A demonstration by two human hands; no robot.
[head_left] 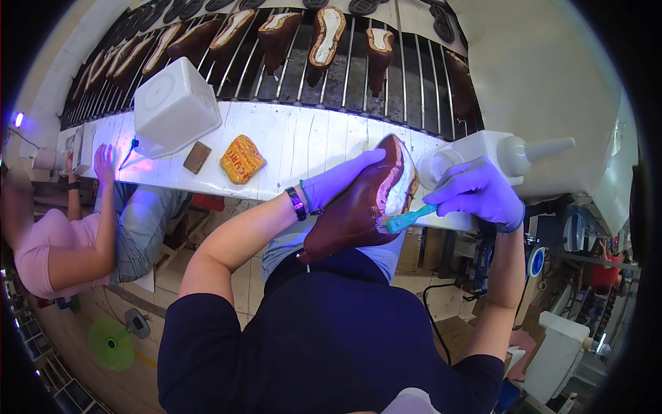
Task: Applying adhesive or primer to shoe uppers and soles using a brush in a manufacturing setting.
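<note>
My gloved left hand (348, 176) is closed around a brown lasted boot upper (348, 210), tilted with its sole side facing right and its toe pointing up. The underside is whitish in the middle with a lighter tan margin. My gloved right hand (479, 193) grips a teal toothbrush-like brush (414, 218), its head touching the lower edge of the underside. Just behind the right hand stands a round white cup (437, 165), partly hidden by the fingers. A white bottle with a long nozzle (516, 157) lies beside it.
A white bench (289, 131) carries an upturned white tub (176, 103), a brown block (197, 157) and a yellow packet (242, 159). Behind it, several lasted uppers (326, 41) rest on a metal rod rack (345, 76), with black soles beyond. A co-worker's hand (105, 164) touches the bench at left.
</note>
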